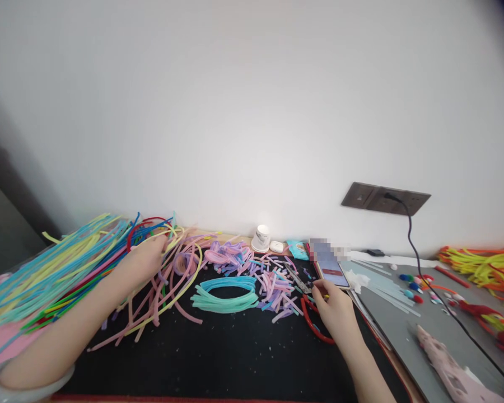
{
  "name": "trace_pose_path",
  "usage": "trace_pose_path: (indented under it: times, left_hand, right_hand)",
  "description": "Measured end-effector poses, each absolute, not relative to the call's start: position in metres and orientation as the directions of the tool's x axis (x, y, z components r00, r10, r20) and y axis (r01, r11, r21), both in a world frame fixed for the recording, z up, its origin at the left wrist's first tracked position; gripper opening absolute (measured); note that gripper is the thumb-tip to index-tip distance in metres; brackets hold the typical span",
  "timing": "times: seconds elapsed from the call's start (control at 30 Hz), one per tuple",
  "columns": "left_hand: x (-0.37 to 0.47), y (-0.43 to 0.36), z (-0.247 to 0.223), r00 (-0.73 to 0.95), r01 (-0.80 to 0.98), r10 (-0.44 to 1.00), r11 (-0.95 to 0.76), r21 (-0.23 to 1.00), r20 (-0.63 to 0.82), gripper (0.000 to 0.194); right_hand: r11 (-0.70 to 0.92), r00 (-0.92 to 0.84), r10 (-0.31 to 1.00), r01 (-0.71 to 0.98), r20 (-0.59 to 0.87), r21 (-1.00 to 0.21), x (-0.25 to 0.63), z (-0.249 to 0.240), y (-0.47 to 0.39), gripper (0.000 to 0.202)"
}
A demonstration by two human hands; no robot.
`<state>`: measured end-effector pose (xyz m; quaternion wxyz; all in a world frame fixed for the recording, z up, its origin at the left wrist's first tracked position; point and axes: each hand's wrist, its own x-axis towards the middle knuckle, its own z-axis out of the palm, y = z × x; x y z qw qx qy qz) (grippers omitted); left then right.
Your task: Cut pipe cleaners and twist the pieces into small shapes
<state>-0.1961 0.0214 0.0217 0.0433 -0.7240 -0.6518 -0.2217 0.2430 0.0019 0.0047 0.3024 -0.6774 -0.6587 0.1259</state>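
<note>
Among the tangled pink and yellow fuzzy chenille stems (155, 313), our left hand (149, 257) hides its fingertips, so we cannot tell their grip; our right hand (327, 299) curls over red-handled metal scissors (306, 316), whether clamped we cannot tell. A hasty pull on intertwined stems could scatter the short lilac fuzzy pieces (277, 288). Beneath everything we see a black mat (218, 358); beyond, a plain white wall (252, 112).

- Left hand (147, 260): fingertips lost among fuzzy stems (156, 305); grip unreadable.
- Right hand (334, 305): partly covers red-handled tool (312, 328); finger contact unclear.
- Phone (332, 268): top pixelated.
- Bracelet (29, 387): cropped, lower left.
- Orange-yellow bundle (481, 266): right edge clips it.
</note>
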Motion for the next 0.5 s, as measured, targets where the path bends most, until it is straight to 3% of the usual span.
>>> trace_pose_path:
  times: [0.03,0.2,0.37,0.47,0.5]
  left_hand:
    - [-0.205,0.024,0.024,0.033,0.984,0.934,-0.093,0.154,0.355,0.013]
    - [-0.253,0.035,0.038,-0.094,0.996,0.942,0.090,0.029,0.323,0.020]
    - [-0.278,0.042,0.038,-0.175,0.983,0.981,0.178,-0.031,0.085,0.013]
    - [-0.266,0.039,0.045,-0.139,0.988,0.979,0.146,-0.039,0.146,0.017]
    - [-0.257,0.037,0.049,-0.102,0.993,0.968,0.113,-0.031,0.230,0.020]
  right_hand:
    - [0.044,0.113,0.967,0.808,0.228,-0.587,0.244,0.004,0.002,0.022]
    - [0.027,0.139,0.965,0.790,0.222,-0.613,0.248,0.001,0.003,0.024]
    - [0.023,0.156,0.962,0.774,0.226,-0.632,0.250,-0.003,0.005,0.026]
    - [0.024,0.158,0.961,0.770,0.228,-0.637,0.250,-0.004,0.006,0.026]
    - [0.022,0.161,0.961,0.768,0.227,-0.640,0.250,-0.004,0.006,0.027]
